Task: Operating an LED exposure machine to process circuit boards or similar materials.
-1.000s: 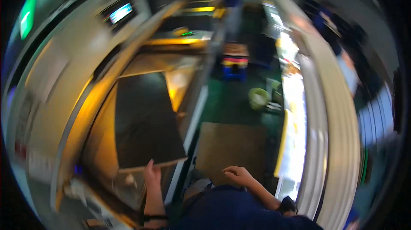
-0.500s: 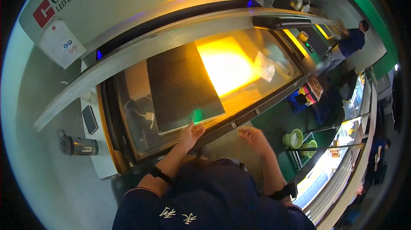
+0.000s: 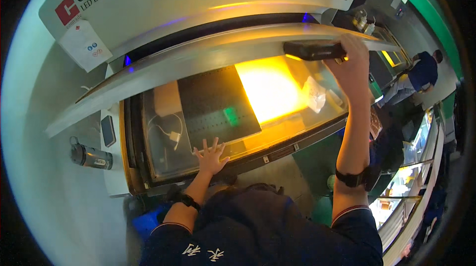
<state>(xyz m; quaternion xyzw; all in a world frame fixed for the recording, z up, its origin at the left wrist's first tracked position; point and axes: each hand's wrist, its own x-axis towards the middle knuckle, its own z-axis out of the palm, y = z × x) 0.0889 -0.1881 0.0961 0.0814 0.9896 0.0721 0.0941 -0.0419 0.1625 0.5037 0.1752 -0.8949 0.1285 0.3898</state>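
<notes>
My right hand [image 3: 353,65] reaches up and is closed round the right end of a black handle [image 3: 310,50] on the raised lid frame [image 3: 208,48] of an exposure machine. My left hand [image 3: 211,159] has its fingers spread at the near edge of a dark flat panel [image 3: 218,100] with rows of small dots; whether it presses on the panel I cannot tell. The panel lies on the machine's glass bed [image 3: 166,162], a green reflection on its surface. Beside it on the right, a bright yellow-lit area [image 3: 270,90] glows.
A crumpled white sheet [image 3: 314,94] lies right of the lit area, and a white plug with a cable [image 3: 173,136] lies left of the panel. A phone [image 3: 107,131] and a dark bottle [image 3: 90,156] are at the far left. Another person [image 3: 421,75] stands at the right.
My right hand has moved up and to the right from the front edge onto the lid's handle. My left hand's fingers have spread out. The lid frame hangs slightly lower over the bed.
</notes>
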